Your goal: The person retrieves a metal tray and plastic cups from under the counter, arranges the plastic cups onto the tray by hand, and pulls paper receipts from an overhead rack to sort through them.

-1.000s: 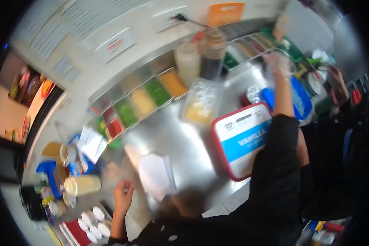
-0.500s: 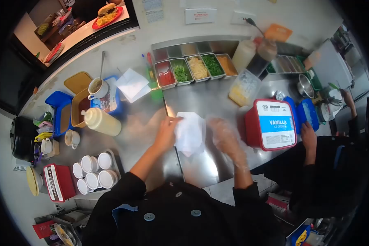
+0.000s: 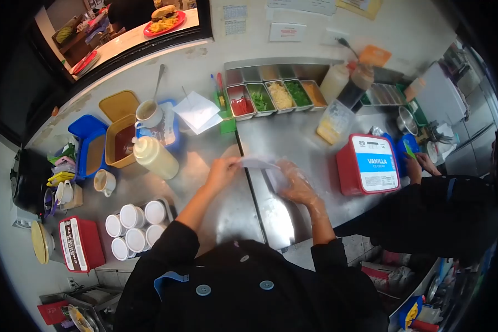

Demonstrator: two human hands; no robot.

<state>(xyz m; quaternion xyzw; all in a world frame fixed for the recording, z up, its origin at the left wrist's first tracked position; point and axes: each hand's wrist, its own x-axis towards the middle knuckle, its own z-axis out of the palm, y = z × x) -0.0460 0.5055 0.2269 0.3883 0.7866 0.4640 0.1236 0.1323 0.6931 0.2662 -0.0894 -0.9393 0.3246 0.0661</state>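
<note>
A piece of white paper hangs above the steel counter, seen almost edge-on; whether it is a sheet or a pouch I cannot tell. My left hand is bare and pinches its left end. At the other end is my right hand, in a clear plastic glove, with thumb and fingers closed on the paper's edge. Beyond my hands, several steel pans hold red pieces, chopped greens and a pale shredded filling. A cream-coloured squeeze bottle stands left of my left hand.
On the right stands a red vanilla ice cream tub, with a co-worker's hands behind it. White-lidded cups fill a tray at left. A mug with a spoon, paper slips and sauce bottles line the back.
The white paper has tipped from facing me to nearly edge-on. My right hand has come in to its right end. The co-worker's hand has moved, and the view has shifted slightly.
</note>
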